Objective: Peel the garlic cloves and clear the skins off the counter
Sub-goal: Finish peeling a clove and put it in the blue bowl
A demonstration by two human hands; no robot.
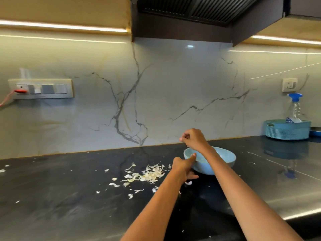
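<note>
Black counter (69, 197): wide slab, skins loose on it. Blue bowl (224, 162): rt of centre. Skin pile (149, 173): just left of bowl, long axis left–right, nearest left hand (182, 166). Left fingers curled, thumb on rim. Right hand (193, 138): raised over bowl, fingertips pinched; on what, can't tell.

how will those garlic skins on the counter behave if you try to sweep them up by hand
The garlic skins look thin, curled and papery, so they are probably very light and floppy. Stray flakes lie scattered across the dark counter, which suggests they drift easily. They would likely slide when pushed, though small bits may slip past the fingers.
</note>
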